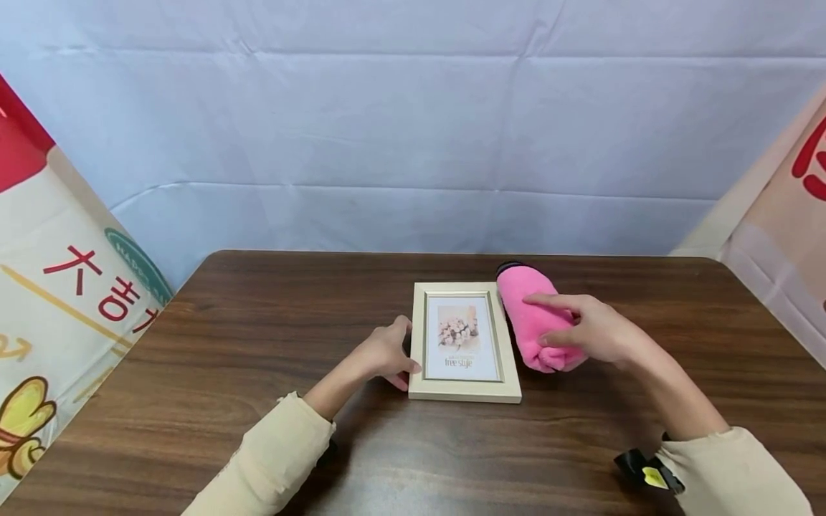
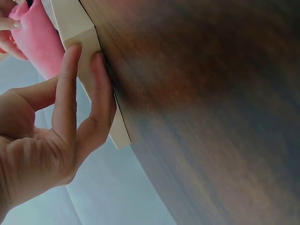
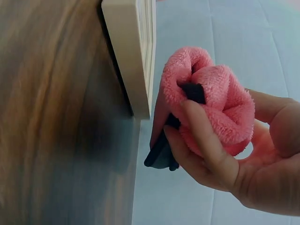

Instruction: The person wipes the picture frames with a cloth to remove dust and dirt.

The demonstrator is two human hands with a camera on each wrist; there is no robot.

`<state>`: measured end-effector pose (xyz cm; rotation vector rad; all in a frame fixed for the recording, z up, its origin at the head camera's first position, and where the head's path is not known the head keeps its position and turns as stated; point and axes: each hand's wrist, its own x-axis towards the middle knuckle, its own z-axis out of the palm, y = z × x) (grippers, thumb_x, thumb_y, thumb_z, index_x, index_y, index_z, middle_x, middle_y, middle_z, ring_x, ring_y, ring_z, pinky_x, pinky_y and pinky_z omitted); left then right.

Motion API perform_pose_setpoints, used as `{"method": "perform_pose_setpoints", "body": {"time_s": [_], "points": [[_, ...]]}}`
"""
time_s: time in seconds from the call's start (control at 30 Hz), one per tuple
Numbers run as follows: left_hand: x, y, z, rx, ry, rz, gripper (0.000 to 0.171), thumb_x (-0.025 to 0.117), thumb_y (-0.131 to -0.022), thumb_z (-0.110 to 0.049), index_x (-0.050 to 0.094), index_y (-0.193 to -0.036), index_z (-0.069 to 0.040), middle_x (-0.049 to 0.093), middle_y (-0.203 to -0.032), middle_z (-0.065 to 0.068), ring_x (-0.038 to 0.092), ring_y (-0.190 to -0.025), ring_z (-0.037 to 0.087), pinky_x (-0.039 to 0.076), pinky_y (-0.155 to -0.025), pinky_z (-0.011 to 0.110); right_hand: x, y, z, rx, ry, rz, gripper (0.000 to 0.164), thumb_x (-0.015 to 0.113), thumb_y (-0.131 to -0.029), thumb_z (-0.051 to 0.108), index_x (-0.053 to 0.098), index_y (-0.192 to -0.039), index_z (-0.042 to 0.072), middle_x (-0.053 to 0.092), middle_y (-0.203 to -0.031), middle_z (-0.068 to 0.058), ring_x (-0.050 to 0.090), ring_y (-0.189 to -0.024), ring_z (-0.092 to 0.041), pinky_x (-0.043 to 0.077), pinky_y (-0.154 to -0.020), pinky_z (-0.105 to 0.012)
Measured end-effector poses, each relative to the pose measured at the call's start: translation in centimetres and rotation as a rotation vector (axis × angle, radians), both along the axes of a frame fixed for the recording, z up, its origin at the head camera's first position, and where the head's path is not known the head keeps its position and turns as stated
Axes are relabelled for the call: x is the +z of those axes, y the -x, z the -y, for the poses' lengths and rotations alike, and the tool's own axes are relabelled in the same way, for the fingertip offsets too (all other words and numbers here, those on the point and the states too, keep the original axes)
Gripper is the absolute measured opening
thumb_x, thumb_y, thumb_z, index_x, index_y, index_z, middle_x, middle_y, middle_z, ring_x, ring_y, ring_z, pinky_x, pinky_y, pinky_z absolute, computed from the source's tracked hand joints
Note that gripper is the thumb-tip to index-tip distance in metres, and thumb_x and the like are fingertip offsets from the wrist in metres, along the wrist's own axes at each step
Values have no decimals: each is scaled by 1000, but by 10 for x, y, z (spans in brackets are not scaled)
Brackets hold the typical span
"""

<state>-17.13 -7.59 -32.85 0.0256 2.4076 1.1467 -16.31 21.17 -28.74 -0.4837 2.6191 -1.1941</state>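
A cream picture frame (image 1: 464,393) lies face up on the brown table, its flower print showing. At its left side, my left hand (image 1: 385,351) holds the edge near the front corner. Seen from the left wrist, two fingertips (image 2: 72,49) press against the frame's side wall (image 2: 84,37), while another digit reaches behind them. A rolled pink towel (image 1: 532,301) with dark trim leans along the frame's right side. My right hand (image 1: 603,331) grips its near end, fingers spread round the roll. The right wrist view shows the coiled end of this fluffy towel (image 3: 225,89).
The brown wooden table (image 1: 258,330) has rounded far corners. Behind it hangs a pale blue-white curtain (image 1: 387,129). Printed cloths stand at the left (image 1: 77,287) and right (image 1: 784,236) sides. A black strap (image 1: 635,466) shows by my right sleeve.
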Motion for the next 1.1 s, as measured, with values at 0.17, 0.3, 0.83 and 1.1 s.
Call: {"method": "perform_pose_setpoints", "body": {"time_s": [0.17,0.3,0.83,1.1], "points": [[0,0,0,2,-2,-1,61,67,-78,6,34,-128,-2,42,-119,33,63,-52,24,54,-48,29,-4,-6,11,-24,21,62,60,70,-76,6,47,-131,5,40,-119,-28,56,-69,-23,53,-52,-32],[0,0,0,-2,-9,-5,61,68,-78,7,34,-128,-1,42,-118,33,63,-52,24,54,-47,29,-9,-9,20,-48,-10,77,59,71,-76,7,49,-130,8,41,-119,-28,57,-72,-25,53,-50,-32],[3,-1,-1,3,10,-4,60,68,-77,7,36,-126,-1,42,-121,32,63,-52,23,54,-47,29,-15,1,24,-51,17,122,59,70,-75,4,48,-130,4,40,-121,-29,58,-60,-17,54,-51,-33],[1,-2,1,0,6,-2,60,68,-77,8,36,-126,-1,42,-122,32,63,-53,22,54,-48,29,-19,19,21,-41,83,167,63,71,-75,3,45,-132,1,36,-120,-29,55,-63,-17,54,-51,-34]]}}
